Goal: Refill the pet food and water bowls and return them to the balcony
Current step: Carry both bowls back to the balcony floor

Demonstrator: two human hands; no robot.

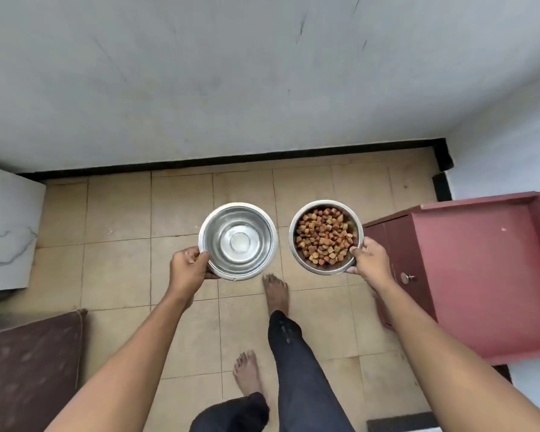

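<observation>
Two round stainless-steel bowls are being carried out in front of the body over a beige tiled floor [181, 213], side by side but apart. The shallow steel bowl [238, 241] on the left, which appears to hold clear water though this cannot be told for certain, is being pinched at its near rim by the left hand [189, 265], thumb over the edge and fingers curled beneath. The steel bowl heaped with brown kibble [325, 236] is being gripped in the same way at its near right rim by the right hand [368, 260]. Both hands are closed firmly on the rims, and neither bowl is resting on anything. A red wooden cabinet [480, 275] is being passed close on the right, with a white wall [262, 73] and black skirting ahead. The step in hand is judged to be the carrying and setting down of the filled bowls. It would be done well if both rims were being kept level, since a one-sided rim grip tends to let the far edge dip and spill. The right elbow should be kept clear of the cabinet corner, steps taken slowly on bare feet, and the bowls lowered by bending the knees, one base being seated flat before its grip is loosened.
</observation>
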